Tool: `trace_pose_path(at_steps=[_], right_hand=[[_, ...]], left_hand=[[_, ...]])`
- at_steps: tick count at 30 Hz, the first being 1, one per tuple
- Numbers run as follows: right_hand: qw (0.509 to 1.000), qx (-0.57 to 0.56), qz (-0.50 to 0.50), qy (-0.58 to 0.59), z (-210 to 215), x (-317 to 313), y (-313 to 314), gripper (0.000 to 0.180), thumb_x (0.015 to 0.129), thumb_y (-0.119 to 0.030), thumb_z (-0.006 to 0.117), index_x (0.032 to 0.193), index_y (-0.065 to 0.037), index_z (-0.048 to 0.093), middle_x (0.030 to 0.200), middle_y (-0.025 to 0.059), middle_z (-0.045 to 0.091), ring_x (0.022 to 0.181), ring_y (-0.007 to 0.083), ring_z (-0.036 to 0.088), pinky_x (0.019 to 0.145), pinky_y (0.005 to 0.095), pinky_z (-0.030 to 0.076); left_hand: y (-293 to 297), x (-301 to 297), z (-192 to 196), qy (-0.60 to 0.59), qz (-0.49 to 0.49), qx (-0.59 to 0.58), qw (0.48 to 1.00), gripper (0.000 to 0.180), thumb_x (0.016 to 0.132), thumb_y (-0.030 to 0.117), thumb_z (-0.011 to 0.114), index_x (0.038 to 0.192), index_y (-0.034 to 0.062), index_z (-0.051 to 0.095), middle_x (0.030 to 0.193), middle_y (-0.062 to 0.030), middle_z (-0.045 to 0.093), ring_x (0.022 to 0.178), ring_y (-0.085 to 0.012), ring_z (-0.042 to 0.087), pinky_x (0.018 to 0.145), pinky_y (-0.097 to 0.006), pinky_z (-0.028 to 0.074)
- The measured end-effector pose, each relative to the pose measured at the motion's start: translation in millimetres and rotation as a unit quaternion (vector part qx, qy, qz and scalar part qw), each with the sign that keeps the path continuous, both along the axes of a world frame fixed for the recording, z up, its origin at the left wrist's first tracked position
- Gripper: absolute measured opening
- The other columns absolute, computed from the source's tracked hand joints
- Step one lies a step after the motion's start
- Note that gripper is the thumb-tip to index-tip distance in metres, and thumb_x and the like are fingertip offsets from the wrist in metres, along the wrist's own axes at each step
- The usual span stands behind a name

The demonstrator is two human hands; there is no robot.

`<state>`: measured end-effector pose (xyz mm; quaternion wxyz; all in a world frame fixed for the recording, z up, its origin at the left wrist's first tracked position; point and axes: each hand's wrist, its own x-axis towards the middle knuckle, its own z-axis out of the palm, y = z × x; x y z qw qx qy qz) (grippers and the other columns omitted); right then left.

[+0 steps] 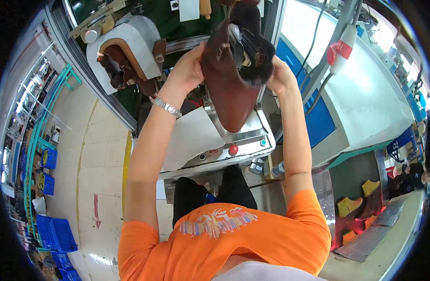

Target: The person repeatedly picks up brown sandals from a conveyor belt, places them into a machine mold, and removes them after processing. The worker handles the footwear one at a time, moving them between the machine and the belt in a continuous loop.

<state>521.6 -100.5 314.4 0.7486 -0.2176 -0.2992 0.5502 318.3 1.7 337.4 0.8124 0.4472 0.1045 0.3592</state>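
Note:
A brown leather boot upper is held up in front of me, toe pointing down toward me and its dark opening facing up. My left hand grips its left side, the fingers partly hidden behind the leather. On the opposite side, my right hand is closed around the upper's edge, fingertips also out of sight. Below hangs a machine panel with a red button. Whether the upper touches the machine's metal parts, I cannot tell. Left of my hands, another brown upper sits in a rounded machine head.
A white sheet covers part of the panel by my left forearm. A red-and-white plug connector hangs at the right. Yellow boot pieces lie on a dark conveyor with a person beyond. Blue crates stand at the left.

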Motion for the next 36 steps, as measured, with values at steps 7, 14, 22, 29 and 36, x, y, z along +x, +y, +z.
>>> trace_pose_path(at_steps=[7, 14, 22, 29, 36], right_hand=[[1.000, -0.003, 0.015, -0.016, 6, 37, 54, 0.021, 0.088, -0.022, 0.049, 0.096, -0.005, 0.058, 0.094, 0.0070, 0.063, 0.085, 0.0181, 0.060, 0.080, 0.0350, 0.047], [0.998, 0.029, 0.025, -0.053, -14, 46, 92, 0.022, 0.086, -0.020, 0.051, 0.102, -0.006, 0.055, 0.095, 0.0054, 0.063, 0.082, 0.0168, 0.061, 0.075, 0.0324, 0.049], [0.978, 0.001, -0.137, -0.157, -44, 32, 84, 0.028, 0.083, -0.017, 0.058, 0.106, -0.002, 0.055, 0.092, 0.0034, 0.061, 0.085, 0.0109, 0.056, 0.074, 0.0228, 0.043], [0.927, -0.147, -0.253, -0.237, -153, 3, 47, 0.046, 0.084, -0.036, 0.056, 0.119, -0.008, 0.046, 0.105, 0.0029, 0.055, 0.093, 0.0119, 0.050, 0.079, 0.0295, 0.039], [0.996, -0.026, 0.077, 0.045, -200, -13, 86, 0.035, 0.088, -0.041, 0.044, 0.108, -0.014, 0.054, 0.094, 0.0000, 0.059, 0.090, 0.0150, 0.051, 0.077, 0.0316, 0.040]], left_hand=[[46, 23, 9, 0.001, -0.008, -0.032, 0.999, 0.026, 0.088, 0.028, 0.050, 0.102, 0.0070, 0.054, 0.104, -0.0054, 0.058, 0.097, -0.0187, 0.054, 0.089, -0.037, 0.040], [78, 31, -14, -0.044, 0.049, 0.024, 0.998, 0.015, 0.089, 0.022, 0.049, 0.096, 0.0098, 0.055, 0.096, -0.0008, 0.059, 0.089, -0.0141, 0.055, 0.083, -0.030, 0.043], [78, 39, -45, 0.081, 0.160, 0.139, 0.974, 0.017, 0.088, 0.016, 0.051, 0.103, 0.0079, 0.054, 0.093, -0.0011, 0.058, 0.088, -0.0129, 0.053, 0.080, -0.029, 0.041], [-55, 1, -41, 0.075, 0.429, 0.721, 0.539, 0.032, 0.073, 0.001, 0.057, 0.105, 0.0018, 0.052, 0.112, -0.0142, 0.051, 0.090, -0.0236, 0.056, 0.079, -0.034, 0.044], [-90, 0, -40, 0.307, 0.309, 0.714, 0.548, 0.057, 0.071, 0.013, 0.063, 0.123, 0.0043, 0.041, 0.118, -0.0117, 0.045, 0.083, -0.0226, 0.057, 0.073, -0.035, 0.042]])
